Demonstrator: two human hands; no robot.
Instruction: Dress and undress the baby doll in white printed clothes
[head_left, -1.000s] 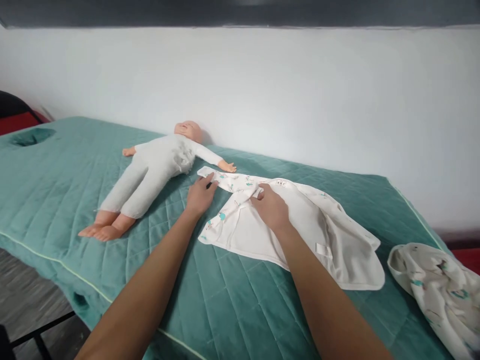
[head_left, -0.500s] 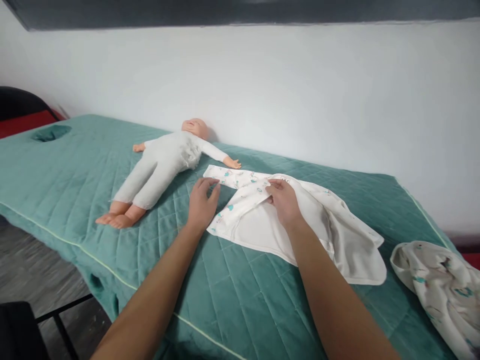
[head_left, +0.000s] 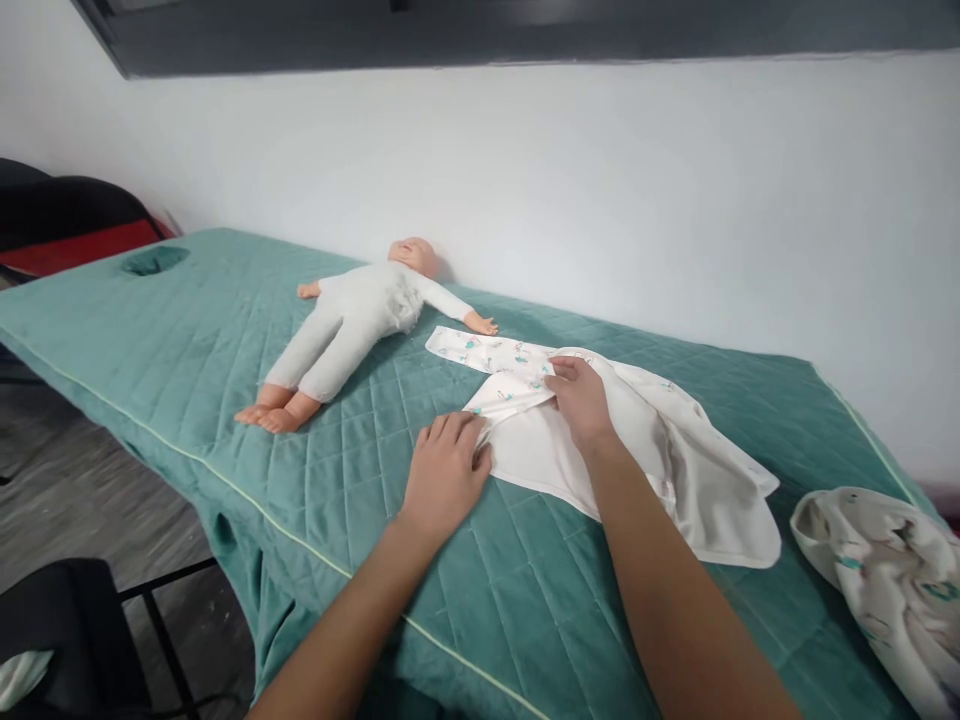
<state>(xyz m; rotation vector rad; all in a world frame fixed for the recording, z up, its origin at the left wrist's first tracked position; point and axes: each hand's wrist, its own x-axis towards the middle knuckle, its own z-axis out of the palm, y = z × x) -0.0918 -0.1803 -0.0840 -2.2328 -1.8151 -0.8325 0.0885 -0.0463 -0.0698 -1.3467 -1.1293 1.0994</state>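
A white baby shirt (head_left: 525,450) with a small green and pink print lies spread on a green quilted cover, one sleeve (head_left: 480,350) stretched out to the left. My left hand (head_left: 448,462) has its fingers curled over the shirt's left front edge and grips it. My right hand (head_left: 579,398) pinches the fabric near the base of the sleeve. To the left, a baby doll (head_left: 352,315) with a white cloth body lies on its back, one arm reaching toward the sleeve end.
The quilted cover (head_left: 360,480) drapes over a bed against a white wall (head_left: 525,180). A crumpled printed cloth (head_left: 885,580) lies at the right. A black chair (head_left: 82,630) stands front left; another, red and black (head_left: 82,235), is behind. The cover has a hole (head_left: 154,260).
My left hand has moved from beside the sleeve down to the shirt's lower left edge and closed on it. My right hand stays on the fabric. The view has shifted slightly left.
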